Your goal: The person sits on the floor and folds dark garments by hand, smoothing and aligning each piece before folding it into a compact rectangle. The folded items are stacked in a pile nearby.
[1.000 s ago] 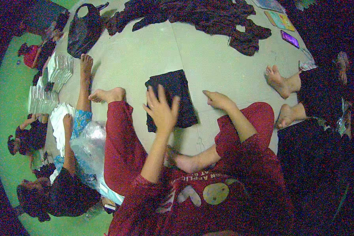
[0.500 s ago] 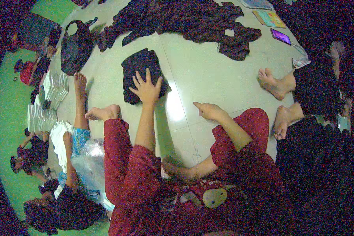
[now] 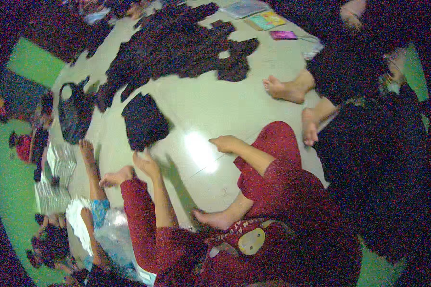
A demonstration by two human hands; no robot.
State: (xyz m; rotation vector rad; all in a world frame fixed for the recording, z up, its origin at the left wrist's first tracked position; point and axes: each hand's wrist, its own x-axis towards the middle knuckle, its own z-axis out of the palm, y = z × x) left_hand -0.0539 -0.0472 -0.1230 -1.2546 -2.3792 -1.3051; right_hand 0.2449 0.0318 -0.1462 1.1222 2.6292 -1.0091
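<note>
A folded black cloth (image 3: 145, 122) lies on the pale tiled floor (image 3: 210, 107), left of centre. At its near edge is my left hand (image 3: 146, 166), fingers apart and somewhat blurred; whether the fingertips touch the fabric, I cannot tell. Over by my bent right knee, my right hand (image 3: 227, 144) hovers or rests with its fingers curled in and the index finger stretched partly forward. Nothing shows in it. Beyond the folded piece spreads a heap of dark garments (image 3: 172, 50).
A black bag (image 3: 75, 114) lies at the left near stacks of clear-wrapped packets (image 3: 57, 165). Beside me on the left, a person sits by clear plastic (image 3: 115, 239). Bare feet of another person (image 3: 286, 90) are at the right. A phone (image 3: 283, 35) lies farther back.
My left hand has come off the top of the folded black cloth and drawn back to its near edge. The whole view has turned, shifting the far things leftward.
</note>
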